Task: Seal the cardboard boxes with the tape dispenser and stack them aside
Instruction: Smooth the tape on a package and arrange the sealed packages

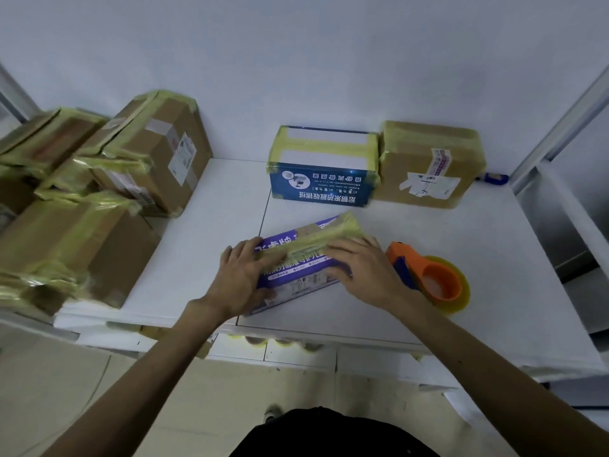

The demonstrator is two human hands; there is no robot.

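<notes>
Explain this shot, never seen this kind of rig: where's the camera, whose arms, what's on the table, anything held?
There is no machine here. A person works with bare hands, and the single picture comes from a wide-angle camera on their head, looking forward and down, so both arms enter from below. The left hand holds the left end of a taped purple box lying on the white table. The right hand rests flat on the box's top. Beside the right hand lies an orange tape dispenser, not held. At the back, a taped blue box and a taped brown box stand side by side. A pile of taped brown boxes sits at the left.
</notes>
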